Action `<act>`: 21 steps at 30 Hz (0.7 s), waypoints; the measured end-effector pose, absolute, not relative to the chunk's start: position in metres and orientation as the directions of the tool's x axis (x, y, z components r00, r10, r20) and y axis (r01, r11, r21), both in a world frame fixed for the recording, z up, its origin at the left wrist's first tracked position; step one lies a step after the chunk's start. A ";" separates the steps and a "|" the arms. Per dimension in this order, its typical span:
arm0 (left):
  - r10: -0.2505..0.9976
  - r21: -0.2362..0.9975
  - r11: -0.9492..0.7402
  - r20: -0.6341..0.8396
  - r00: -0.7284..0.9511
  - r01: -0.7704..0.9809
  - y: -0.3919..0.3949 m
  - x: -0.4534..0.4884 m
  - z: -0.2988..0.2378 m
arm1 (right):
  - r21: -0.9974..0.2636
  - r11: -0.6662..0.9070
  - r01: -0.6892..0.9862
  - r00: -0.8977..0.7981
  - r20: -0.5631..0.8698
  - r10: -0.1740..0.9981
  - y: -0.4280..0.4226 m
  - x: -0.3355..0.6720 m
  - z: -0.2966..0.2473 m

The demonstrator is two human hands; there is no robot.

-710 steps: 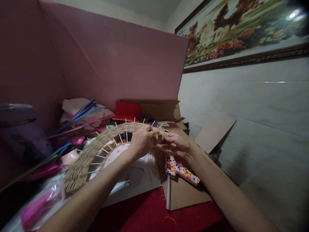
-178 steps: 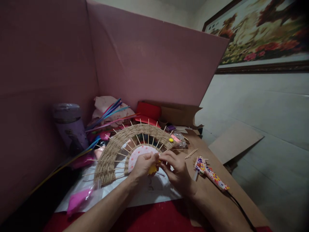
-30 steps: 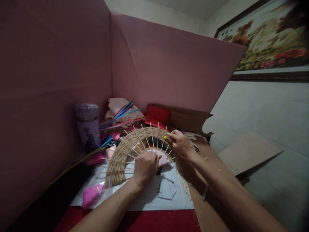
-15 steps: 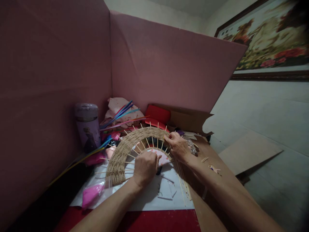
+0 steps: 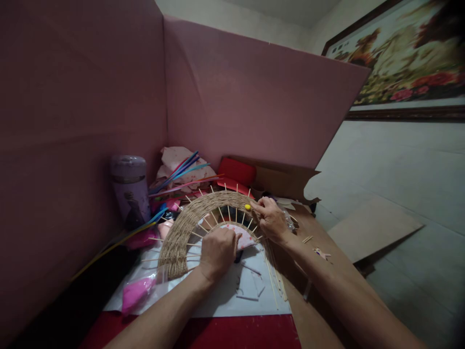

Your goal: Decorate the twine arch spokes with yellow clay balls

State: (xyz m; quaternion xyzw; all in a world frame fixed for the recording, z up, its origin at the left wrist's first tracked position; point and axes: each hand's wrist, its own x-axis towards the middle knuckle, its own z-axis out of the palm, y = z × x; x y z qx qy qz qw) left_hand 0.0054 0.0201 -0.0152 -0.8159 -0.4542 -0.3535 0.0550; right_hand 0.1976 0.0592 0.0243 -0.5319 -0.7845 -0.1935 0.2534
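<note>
Head view: woven arch (image 5: pixel 192 213) lies before me on the desk (image 5: pixel 218 334). My left hand (image 5: pixel 220 249) is curled at the dotted panel (image 5: pixel 241 235); pinch hidden, cannot tell. My right hand (image 5: pixel 271 218) extends its index finger by the yellow disc (image 5: pixel 247 207), other fingers bent; grip unclear. Judged light, springy, its spokes (image 5: pixel 230 214) brittle; best held by the weave. Pink bag (image 5: pixel 136 293) crowds the left end; purple tumbler (image 5: pixel 132 198) stands beyond.

A small, smooth yellow oval (image 5: pixel 247 207) lies on the right part of a spoked, tan woven arch (image 5: pixel 214 198) bowing toward the far side.
</note>
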 end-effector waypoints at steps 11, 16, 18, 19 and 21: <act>0.695 0.212 -0.576 0.636 0.336 0.789 0.020 0.006 -0.016 | 0.132 0.343 0.930 -0.356 0.552 0.754 0.058 0.195 0.023; 0.662 0.195 -0.584 0.675 0.324 0.788 0.021 0.006 -0.017 | 0.072 0.322 0.944 -0.299 0.601 0.742 0.055 0.197 0.024; 0.659 0.192 -0.580 0.681 0.318 0.792 0.021 0.006 -0.018 | 0.068 0.319 0.945 -0.293 0.606 0.739 0.055 0.197 0.021; 0.660 0.193 -0.580 0.680 0.318 0.791 0.021 0.007 -0.019 | 0.074 0.326 0.942 -0.302 0.605 0.736 0.056 0.196 0.019; 0.663 0.196 -0.582 0.676 0.321 0.789 0.021 0.007 -0.019 | 0.094 0.347 0.933 -0.331 0.601 0.727 0.058 0.196 0.016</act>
